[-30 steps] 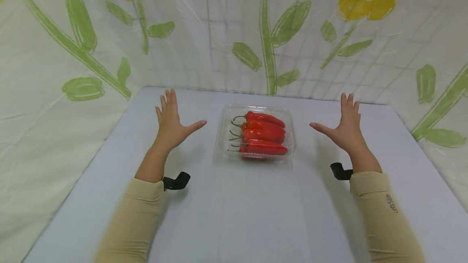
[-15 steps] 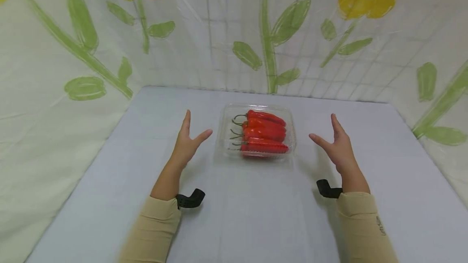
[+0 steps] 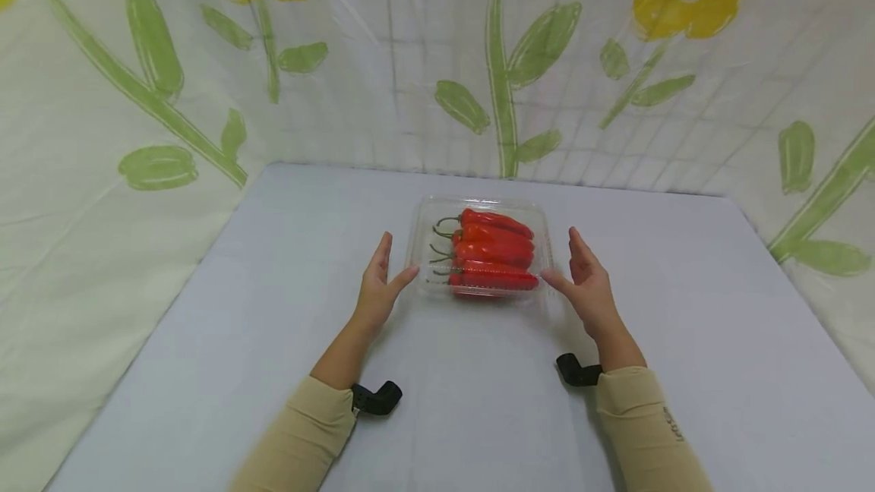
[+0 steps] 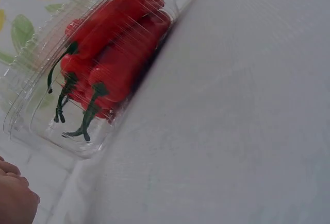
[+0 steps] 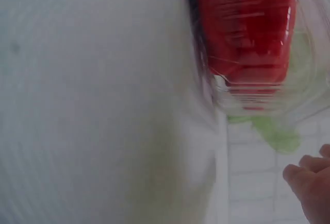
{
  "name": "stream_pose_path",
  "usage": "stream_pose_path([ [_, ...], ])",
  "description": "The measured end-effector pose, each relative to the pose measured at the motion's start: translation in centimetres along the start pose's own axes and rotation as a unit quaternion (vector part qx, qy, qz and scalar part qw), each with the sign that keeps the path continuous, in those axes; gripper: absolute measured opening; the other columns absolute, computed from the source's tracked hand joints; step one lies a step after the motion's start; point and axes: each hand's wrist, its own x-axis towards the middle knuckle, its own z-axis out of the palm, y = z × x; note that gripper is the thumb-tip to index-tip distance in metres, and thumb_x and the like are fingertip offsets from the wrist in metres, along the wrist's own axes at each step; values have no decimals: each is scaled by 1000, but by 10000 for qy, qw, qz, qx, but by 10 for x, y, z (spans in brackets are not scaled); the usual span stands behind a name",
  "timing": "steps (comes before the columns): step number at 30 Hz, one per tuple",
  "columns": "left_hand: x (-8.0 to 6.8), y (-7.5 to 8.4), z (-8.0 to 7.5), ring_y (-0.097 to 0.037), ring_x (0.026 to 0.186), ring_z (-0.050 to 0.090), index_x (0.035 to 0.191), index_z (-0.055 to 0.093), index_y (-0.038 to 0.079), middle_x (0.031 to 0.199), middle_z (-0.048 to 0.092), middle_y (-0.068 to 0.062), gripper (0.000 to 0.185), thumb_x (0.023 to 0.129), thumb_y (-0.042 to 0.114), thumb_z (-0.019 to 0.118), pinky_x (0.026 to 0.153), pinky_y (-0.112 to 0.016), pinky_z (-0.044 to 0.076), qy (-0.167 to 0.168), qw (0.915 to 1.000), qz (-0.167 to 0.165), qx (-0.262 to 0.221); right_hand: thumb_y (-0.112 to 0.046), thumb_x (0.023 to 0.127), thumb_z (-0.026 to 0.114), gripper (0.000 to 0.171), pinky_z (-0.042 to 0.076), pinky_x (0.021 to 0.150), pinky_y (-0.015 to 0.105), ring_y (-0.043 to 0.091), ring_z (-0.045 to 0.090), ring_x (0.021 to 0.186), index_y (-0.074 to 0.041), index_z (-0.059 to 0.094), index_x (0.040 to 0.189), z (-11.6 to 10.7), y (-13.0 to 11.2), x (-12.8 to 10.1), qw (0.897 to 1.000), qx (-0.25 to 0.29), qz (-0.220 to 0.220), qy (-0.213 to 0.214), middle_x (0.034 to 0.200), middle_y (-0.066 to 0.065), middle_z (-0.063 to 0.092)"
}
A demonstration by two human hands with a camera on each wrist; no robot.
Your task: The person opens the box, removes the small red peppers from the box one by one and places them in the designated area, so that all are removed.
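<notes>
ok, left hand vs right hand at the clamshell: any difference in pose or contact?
The left hand is at the stem end of the peppers; the right hand is at their tip end. The left thumb points toward the box's near-left corner, the right thumb toward its near-right corner; actual contact is unclear for either. Shared: both are open, fingers straight, palms facing the clear clamshell box, flanking it on the table.

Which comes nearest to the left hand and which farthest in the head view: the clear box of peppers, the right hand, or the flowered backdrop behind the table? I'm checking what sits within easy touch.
1. Clear box of peppers: just right of the left hand, by its thumb.
2. Right hand: across the box, at its far side.
3. Flowered backdrop: beyond the table's back edge.
</notes>
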Motion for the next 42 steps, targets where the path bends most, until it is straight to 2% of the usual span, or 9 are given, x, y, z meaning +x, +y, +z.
stream_pose_path([
  [5,-1,-1,4,-22,146,-1,148,4,-2,157,1,-16,81,88,8,57,118,-41,3,-106,9997,122,-183,-9,84,66,91,13,116,41,20,4,147,-15,5,151,8,7,2,9998,62,9,-195,159,-1,4],
  [11,-1,-5,9,-23,146,-1,148,0,-2,157,-2,-17,84,86,1,57,117,-41,6,-462,9985,13,-302,-16,81,70,98,21,114,43,19,7,146,-18,2,151,18,13,1,9989,-110,156,-429,159,-3,5],
  [20,-4,-6,14,-23,146,-3,149,-1,0,158,-3,-12,91,83,2,61,117,-42,8,-798,9967,-132,-20,-9,79,70,103,25,111,47,21,4,146,-18,-3,151,21,21,0,9975,-389,-36,-585,159,-3,0],
  [26,-5,-7,13,-26,146,-4,148,-7,0,158,-6,-13,98,77,-6,60,116,-44,9,-1055,9944,-4,-41,-9,78,71,108,20,113,47,18,0,147,-22,-8,150,21,23,0,9953,-479,-205,-818,158,-5,-7],
  [31,-4,-8,12,-25,146,-4,147,-7,-2,157,-6,-14,95,77,-8,57,116,-43,8,-1064,9942,115,102,-6,79,70,108,18,113,47,20,0,146,-25,-9,150,20,23,0,9942,-444,-305,-936,158,-3,-7],
  [35,-4,-10,11,-25,145,-5,147,-7,-2,157,-6,-14,93,79,-8,56,116,-43,6,-1076,9940,159,148,-6,79,69,107,19,112,46,23,2,146,-24,-9,150,19,23,0,9935,-419,-355,-994,159,3,-5],
  [42,-3,-13,10,-25,145,-9,146,-10,-4,156,-10,-15,91,81,-9,54,117,-44,0,-1268,9912,360,-94,-7,81,68,104,19,109,41,27,4,146,-16,-11,150,16,24,-2,9925,-399,-374,-1095,158,7,-4],
])
